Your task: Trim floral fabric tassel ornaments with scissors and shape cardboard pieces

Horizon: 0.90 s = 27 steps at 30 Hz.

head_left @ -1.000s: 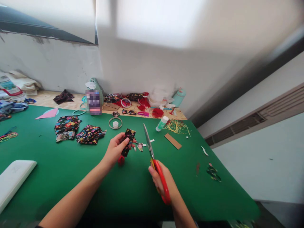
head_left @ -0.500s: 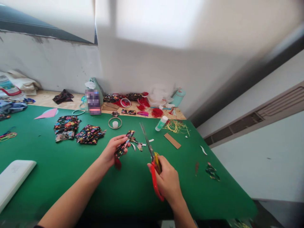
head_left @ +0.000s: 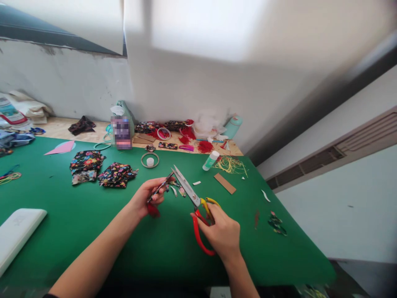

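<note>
My left hand (head_left: 148,195) pinches a thin strip covered in dark floral fabric (head_left: 159,189), turned nearly edge-on. A dark red tassel-like piece (head_left: 153,210) hangs below that hand. In my right hand (head_left: 223,229) is a pair of scissors (head_left: 196,200) with one red and one yellow handle. Their blades are slightly parted, and the tips are close to the upper end of the strip; whether they touch it I cannot tell. Small fabric and white scraps (head_left: 181,191) lie on the green table behind the blades.
Folded floral fabric (head_left: 87,163) and a second bundle (head_left: 118,175) lie to the left. A tape ring (head_left: 150,160), a glue stick (head_left: 211,160), yellow threads (head_left: 231,165) and a cardboard strip (head_left: 225,183) sit farther back. A white device (head_left: 21,236) is at the left edge.
My left hand has turned the fabric strip from its patterned face to nearly edge-on. The scissors have tilted left, their blades have opened a little and their tips have come to the strip's end.
</note>
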Tool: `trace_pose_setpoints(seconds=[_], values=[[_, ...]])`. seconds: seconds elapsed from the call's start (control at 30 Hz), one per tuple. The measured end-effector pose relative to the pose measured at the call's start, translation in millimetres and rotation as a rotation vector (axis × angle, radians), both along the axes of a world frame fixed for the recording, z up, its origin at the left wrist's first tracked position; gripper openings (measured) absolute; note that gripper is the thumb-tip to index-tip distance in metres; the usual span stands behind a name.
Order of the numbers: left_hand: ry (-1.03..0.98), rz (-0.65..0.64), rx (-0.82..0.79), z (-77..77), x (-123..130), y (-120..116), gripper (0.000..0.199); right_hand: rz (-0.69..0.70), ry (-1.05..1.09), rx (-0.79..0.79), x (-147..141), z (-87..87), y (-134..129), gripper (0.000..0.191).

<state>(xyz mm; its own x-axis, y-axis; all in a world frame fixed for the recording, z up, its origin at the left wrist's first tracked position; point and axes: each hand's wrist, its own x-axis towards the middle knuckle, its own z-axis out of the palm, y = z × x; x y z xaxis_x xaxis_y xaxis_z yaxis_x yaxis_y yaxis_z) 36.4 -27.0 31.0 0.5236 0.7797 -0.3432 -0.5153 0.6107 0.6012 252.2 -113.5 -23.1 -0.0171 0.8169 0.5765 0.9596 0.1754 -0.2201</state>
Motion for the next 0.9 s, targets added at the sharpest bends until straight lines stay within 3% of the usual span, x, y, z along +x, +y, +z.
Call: trace_pose_setpoints(seconds=[0.5, 0.73, 0.9], values=[[0.085, 0.023, -0.017, 2.5, 1, 1, 0.011, 0.081, -0.144, 0.121, 7, 12.9, 2, 0.04], [0.085, 0.033, -0.011, -0.8, 2, 2, 0.011, 0.04, -0.206, 0.16, 8, 14.4, 1, 0.043], [0.056, 0.002, 0.012, -2.0, 0, 1, 0.017, -0.069, -0.228, 0.15, 8, 7.7, 3, 0.047]])
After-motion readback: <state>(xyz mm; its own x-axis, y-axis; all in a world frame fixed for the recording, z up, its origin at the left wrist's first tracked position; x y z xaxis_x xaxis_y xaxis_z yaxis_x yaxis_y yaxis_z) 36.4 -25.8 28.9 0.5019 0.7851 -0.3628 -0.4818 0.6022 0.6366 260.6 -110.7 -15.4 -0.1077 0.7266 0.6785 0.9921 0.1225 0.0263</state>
